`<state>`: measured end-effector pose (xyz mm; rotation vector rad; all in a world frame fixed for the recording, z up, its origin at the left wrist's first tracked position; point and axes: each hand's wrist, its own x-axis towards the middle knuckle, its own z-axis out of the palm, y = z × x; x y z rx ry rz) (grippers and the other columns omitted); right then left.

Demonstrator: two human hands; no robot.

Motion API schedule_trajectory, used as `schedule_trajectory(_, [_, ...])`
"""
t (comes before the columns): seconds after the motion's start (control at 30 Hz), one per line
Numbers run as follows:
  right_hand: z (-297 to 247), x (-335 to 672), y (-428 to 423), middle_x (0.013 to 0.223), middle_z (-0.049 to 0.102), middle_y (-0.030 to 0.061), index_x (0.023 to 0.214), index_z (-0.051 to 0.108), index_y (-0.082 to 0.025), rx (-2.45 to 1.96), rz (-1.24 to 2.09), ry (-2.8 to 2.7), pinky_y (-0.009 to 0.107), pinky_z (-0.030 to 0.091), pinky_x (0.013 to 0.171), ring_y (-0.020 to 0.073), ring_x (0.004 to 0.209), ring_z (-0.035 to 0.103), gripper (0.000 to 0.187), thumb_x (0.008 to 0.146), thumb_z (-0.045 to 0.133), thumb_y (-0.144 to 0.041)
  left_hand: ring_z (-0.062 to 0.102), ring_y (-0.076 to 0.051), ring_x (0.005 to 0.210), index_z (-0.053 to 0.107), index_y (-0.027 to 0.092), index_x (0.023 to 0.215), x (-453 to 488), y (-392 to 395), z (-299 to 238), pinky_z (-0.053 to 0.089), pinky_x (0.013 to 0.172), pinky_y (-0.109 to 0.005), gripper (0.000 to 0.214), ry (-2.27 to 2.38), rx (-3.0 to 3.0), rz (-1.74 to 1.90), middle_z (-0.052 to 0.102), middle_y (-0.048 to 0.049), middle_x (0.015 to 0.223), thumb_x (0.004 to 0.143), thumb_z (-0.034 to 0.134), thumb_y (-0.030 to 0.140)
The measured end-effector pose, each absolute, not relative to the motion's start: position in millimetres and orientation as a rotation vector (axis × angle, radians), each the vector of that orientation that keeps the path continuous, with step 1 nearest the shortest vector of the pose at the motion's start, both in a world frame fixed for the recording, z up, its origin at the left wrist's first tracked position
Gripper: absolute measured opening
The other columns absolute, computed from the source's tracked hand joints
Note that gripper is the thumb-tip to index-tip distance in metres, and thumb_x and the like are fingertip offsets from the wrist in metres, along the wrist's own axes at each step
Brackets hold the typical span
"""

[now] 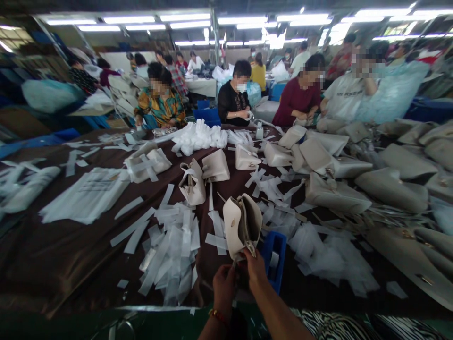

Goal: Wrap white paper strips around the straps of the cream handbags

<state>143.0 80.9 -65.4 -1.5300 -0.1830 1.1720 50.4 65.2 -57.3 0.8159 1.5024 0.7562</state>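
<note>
Zebra-striped black-and-white cloth (354, 327) lay along the bottom of the view, just beside the person's bare right hand (255, 272). That hand and the left hand (223, 286), with a red beaded bracelet (218, 316) at its wrist, were both curled closed, gripping the lower end of a cream leather handbag (242, 223) and holding it up over the table. The handbag was tilted, with its zippered top gaping and a metal zip pull (250, 248) hanging near the right hand. Just right of it stood a blue plastic tape dispenser (275, 259). A heap of translucent white film strips (170, 255) lay on the dark brown table covering (53, 255) to the left, and torn white wrapping (327, 252) lay to the right. Farther on stood smaller cream handbags (192, 182), while larger cream handbags (391, 191) were piled to the right. Beyond them lay a mound of white foam packing (200, 137). Across the table sat a co-worker in a floral shirt (159, 105), another in a black top (233, 98) and a third in a maroon top (296, 101), with more people working farther back.
</note>
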Motion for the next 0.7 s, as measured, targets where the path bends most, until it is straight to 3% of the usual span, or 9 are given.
schedule_trajectory(0.3, [-62,135,96,0.051,0.048,-0.0066,0.072,0.053,-0.018,-1.284,1.126,0.173,0.021,0.035,0.043,0.0080,0.046,0.044,0.042,0.044,0.071,-0.044,0.057,-0.019,0.053,0.064,0.016,0.069,45,76,-62,0.044,0.051,-0.030,0.056,1.511,1.114,0.574,0.064,-0.0063,0.058,0.055,0.053,0.070])
schedule_trajectory(0.47, [-78,134,97,0.067,0.059,-0.0023,0.084,0.057,-0.019,-1.244,1.056,0.139,0.020,0.037,0.046,0.0106,0.057,0.053,0.042,0.056,0.068,-0.049,0.063,-0.027,0.073,0.065,0.015,0.076,47,85,-49,0.048,0.068,-0.035,0.059,1.525,1.181,0.505,0.070,-0.0105,0.075,0.057,0.048,0.068])
schedule_trajectory(0.6, [-87,137,96,0.063,0.057,-0.0024,0.084,0.059,-0.018,-1.387,1.027,0.061,0.021,0.039,0.044,0.0130,0.056,0.054,0.044,0.059,0.065,-0.055,0.062,-0.027,0.088,0.063,0.016,0.092,49,88,-42,0.046,0.079,-0.034,0.058,1.639,1.285,0.542,0.069,-0.0108,0.092,0.063,0.043,0.062])
schedule_trajectory(0.7, [-88,137,99,0.068,0.059,-0.0004,0.085,0.061,-0.019,-1.391,1.039,0.008,0.022,0.040,0.045,0.0138,0.059,0.056,0.041,0.061,0.066,-0.052,0.063,-0.026,0.085,0.058,0.015,0.106,54,98,-38,0.046,0.076,-0.034,0.064,1.697,1.359,0.570,0.069,-0.0105,0.091,0.066,0.041,0.061])
